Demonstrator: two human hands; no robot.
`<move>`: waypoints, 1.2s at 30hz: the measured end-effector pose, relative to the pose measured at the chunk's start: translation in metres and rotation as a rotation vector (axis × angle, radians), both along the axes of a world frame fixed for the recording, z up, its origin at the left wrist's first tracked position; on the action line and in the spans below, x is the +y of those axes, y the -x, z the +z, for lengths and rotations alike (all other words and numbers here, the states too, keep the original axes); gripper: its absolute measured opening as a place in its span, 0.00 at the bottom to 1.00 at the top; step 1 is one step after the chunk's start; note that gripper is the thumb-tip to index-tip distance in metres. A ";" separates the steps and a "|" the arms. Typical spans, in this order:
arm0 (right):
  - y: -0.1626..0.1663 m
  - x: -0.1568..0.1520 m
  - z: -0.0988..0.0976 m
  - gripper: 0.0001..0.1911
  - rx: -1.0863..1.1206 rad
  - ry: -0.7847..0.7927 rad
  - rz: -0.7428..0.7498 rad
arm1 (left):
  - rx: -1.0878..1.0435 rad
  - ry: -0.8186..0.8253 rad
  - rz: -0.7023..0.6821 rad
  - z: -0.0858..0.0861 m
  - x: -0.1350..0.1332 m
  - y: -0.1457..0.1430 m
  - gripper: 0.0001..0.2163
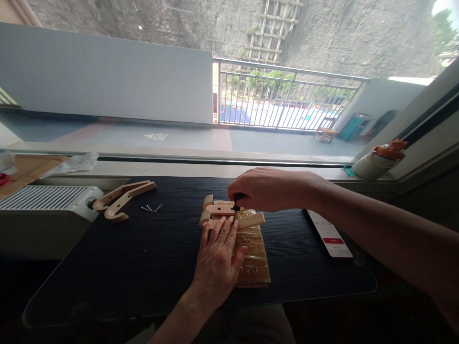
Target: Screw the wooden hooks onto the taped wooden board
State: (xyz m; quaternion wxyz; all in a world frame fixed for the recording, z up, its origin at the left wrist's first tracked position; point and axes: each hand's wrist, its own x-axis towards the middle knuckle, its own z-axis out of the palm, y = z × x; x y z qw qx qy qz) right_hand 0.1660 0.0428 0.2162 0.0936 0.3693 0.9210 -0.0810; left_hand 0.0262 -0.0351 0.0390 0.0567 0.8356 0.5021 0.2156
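Observation:
My right hand (247, 190) is closed around the dark handle of a screwdriver (236, 202), whose shaft points down at the wooden pieces. Below it lies a wooden hook piece (253, 220), and my left hand (217, 255) rests on that piece with fingers stretched flat. Just behind is a second wooden hook piece (219, 209) with a dark hole in it. Both lie on a tape-wrapped brown block (263, 272); several small metal bits (247, 242) are on its top. The screwdriver's tip is partly hidden by my left fingers.
Two more wooden hooks (124, 199) lie at the table's left, with several screws (152, 209) beside them. A phone (332, 234) lies to the right under my forearm. On the windowsill stands a bottle (376, 162); a white radiator (53, 198) adjoins the black table (118, 272).

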 end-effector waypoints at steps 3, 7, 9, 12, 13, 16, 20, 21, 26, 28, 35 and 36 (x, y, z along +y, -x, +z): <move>0.001 0.001 -0.003 0.11 -0.009 0.003 -0.003 | 0.010 -0.009 -0.007 -0.001 0.000 0.000 0.22; 0.001 0.002 -0.007 0.12 -0.010 -0.021 -0.011 | 0.000 -0.022 -0.005 -0.002 0.000 0.000 0.22; 0.000 0.002 -0.006 0.13 -0.019 -0.025 -0.004 | -0.006 -0.027 -0.005 -0.002 0.000 0.000 0.22; -0.003 0.001 -0.002 0.13 -0.011 -0.005 -0.012 | 0.004 -0.038 -0.008 -0.002 0.000 0.000 0.22; -0.004 0.001 0.000 0.14 0.003 -0.004 -0.017 | 0.010 -0.046 -0.014 -0.002 0.000 0.000 0.22; -0.005 0.001 0.003 0.12 0.026 0.000 -0.008 | 0.020 -0.063 -0.027 -0.002 0.000 0.001 0.22; -0.002 0.002 0.000 0.11 0.029 0.020 0.007 | 0.007 -0.044 -0.006 -0.002 0.000 0.000 0.22; -0.002 0.003 -0.002 0.11 0.033 0.018 0.009 | 0.004 -0.045 -0.003 -0.002 0.000 0.000 0.22; 0.000 0.004 -0.005 0.14 0.003 -0.005 -0.004 | 0.003 -0.047 -0.002 -0.001 0.000 0.000 0.22; -0.001 0.005 -0.003 0.14 -0.012 -0.016 -0.010 | 0.007 -0.046 -0.003 -0.001 0.000 0.000 0.22; -0.004 0.001 0.007 0.12 0.025 -0.016 0.003 | 0.011 -0.060 -0.010 -0.001 0.000 0.000 0.22; -0.004 0.001 0.007 0.12 0.025 -0.011 0.013 | 0.011 -0.058 -0.011 -0.001 0.000 0.000 0.22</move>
